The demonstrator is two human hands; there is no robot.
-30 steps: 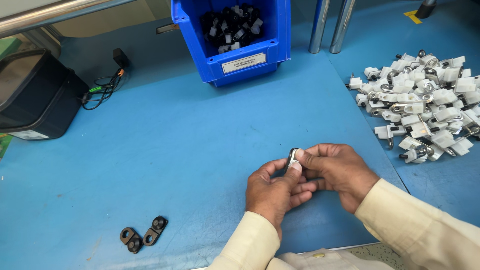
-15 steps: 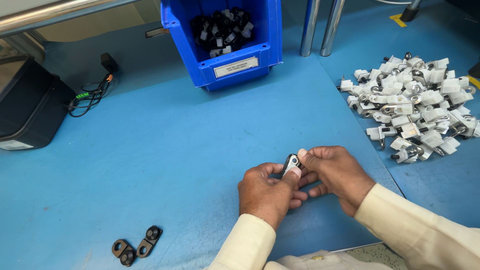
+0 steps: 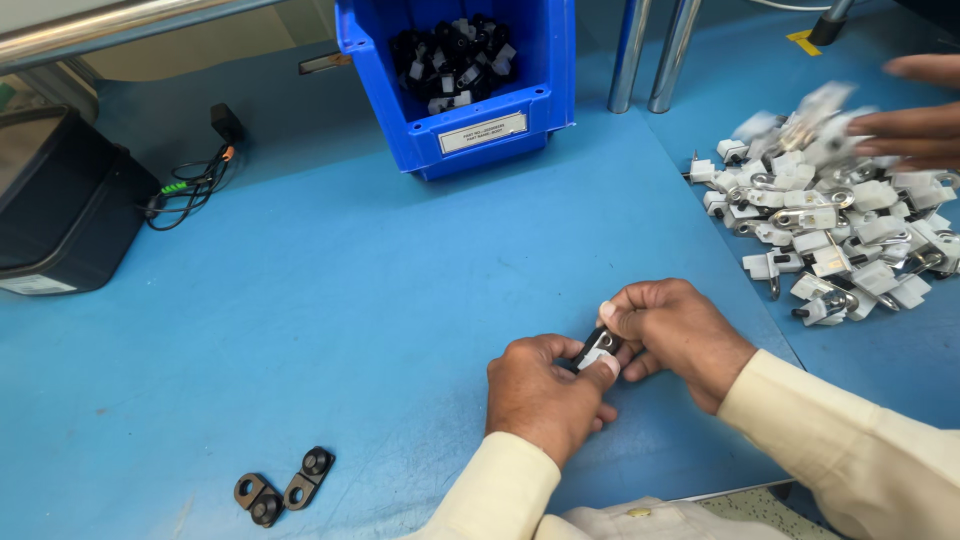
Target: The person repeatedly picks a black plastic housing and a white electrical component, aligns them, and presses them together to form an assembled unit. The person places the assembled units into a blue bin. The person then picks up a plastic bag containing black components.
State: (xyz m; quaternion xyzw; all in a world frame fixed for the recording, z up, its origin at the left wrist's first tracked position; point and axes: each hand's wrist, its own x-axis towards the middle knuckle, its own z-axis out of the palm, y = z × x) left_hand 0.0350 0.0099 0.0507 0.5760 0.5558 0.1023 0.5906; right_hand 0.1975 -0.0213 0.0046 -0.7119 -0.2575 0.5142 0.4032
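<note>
My left hand (image 3: 545,392) and my right hand (image 3: 675,335) meet low over the blue table (image 3: 380,290), both pinching one small black and white part (image 3: 598,350) with a metal ring on it. Fingertips cover most of the part. Two black metal link pieces (image 3: 283,487) lie on the table to the lower left of my hands, untouched.
A blue bin (image 3: 465,85) of black and white parts stands at the back. A heap of white and metal parts (image 3: 840,230) lies at the right, where another person's hand (image 3: 915,120) reaches in. A black box (image 3: 60,210) with cables sits at the left. Two metal posts (image 3: 650,50) rise behind.
Another person's hand has come in over the heap at the upper right. My hands have stayed together on the small part, shifting it slightly lower.
</note>
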